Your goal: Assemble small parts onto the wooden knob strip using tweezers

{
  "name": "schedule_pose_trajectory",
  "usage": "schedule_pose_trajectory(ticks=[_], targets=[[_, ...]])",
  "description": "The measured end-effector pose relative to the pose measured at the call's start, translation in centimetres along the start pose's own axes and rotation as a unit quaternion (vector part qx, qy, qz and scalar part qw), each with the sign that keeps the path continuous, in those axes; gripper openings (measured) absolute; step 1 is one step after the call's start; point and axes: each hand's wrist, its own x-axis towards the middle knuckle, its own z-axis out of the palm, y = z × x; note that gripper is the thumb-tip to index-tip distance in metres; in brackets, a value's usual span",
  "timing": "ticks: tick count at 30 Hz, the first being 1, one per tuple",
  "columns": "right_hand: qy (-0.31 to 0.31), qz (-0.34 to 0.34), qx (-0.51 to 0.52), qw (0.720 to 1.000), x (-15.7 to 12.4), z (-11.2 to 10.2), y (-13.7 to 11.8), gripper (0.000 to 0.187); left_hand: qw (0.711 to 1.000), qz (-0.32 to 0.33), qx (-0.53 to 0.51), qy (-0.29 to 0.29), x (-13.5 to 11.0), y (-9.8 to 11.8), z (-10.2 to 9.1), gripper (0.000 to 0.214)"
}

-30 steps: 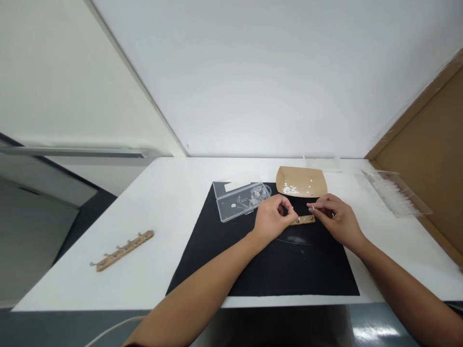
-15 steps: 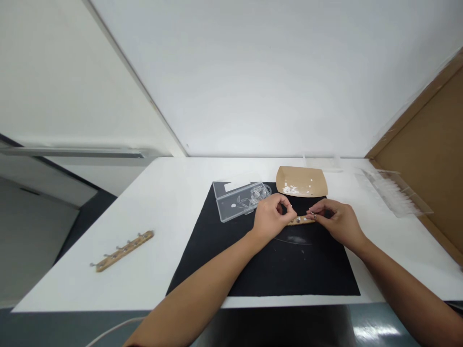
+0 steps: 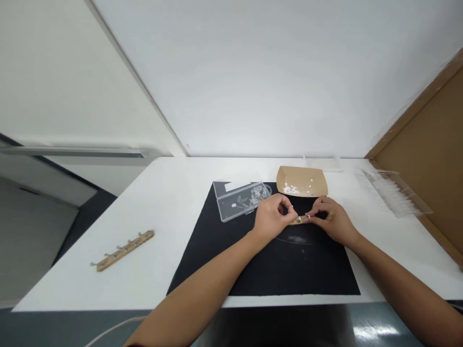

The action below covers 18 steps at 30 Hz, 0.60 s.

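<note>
We find both hands meeting over the square black mat (image 3: 260, 270), which lies on the white table (image 3: 173, 193). The left hand (image 3: 269, 219) is pinched narrow on the left end of the short tan wooden strip (image 3: 300, 220), which is set with small metal studs. The strip lies on the far half of the mat, between the two hands. The right hand (image 3: 331, 219) is curled tight on the strip's right end. It may also hold a tiny pale piece there, but the fingertips are too small in this view to confirm it.

Risks noted:
- The strip is gripped only at its ends, so uneven pressure could make it twist or skid on the mat.
- Any small part at the right fingertips could slip out and be hard to find, since the fingers hide the contact point.
- The clear plastic box (image 3: 237, 200) sits just beside the left hand and could be knocked by the left wrist. The brown paper tray (image 3: 302, 180) sits just beyond both hands.

Changes from a second ago:
- The right hand has moved left onto the strip's end, where before it stood apart from it showing a white speck.
- Less of the strip now shows.
- The left hand has kept its place.
- The long wooden hook rail (image 3: 123, 249), far left, is unchanged.
</note>
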Motion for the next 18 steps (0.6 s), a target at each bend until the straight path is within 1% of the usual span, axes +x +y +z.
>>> schedule_pose_trajectory(ticks=[8, 13, 18], targets=[[-0.025, 0.008, -0.035, 0.999, 0.03, 0.48, 0.62, 0.017, 1.000, 0.006, 0.002, -0.003, -0.07, -0.04, 0.03, 0.005], [-0.034, 0.015, -0.031, 0.999, 0.06, 0.42, 0.42, 0.016, 1.000, 0.006, 0.007, -0.006, -0.05, -0.08, 0.05, 0.005], [-0.049, 0.038, -0.007, 0.998, 0.00, 0.44, 0.54, 0.013, 1.000, 0.013, 0.009, -0.005, -0.09, -0.12, 0.04, 0.006]])
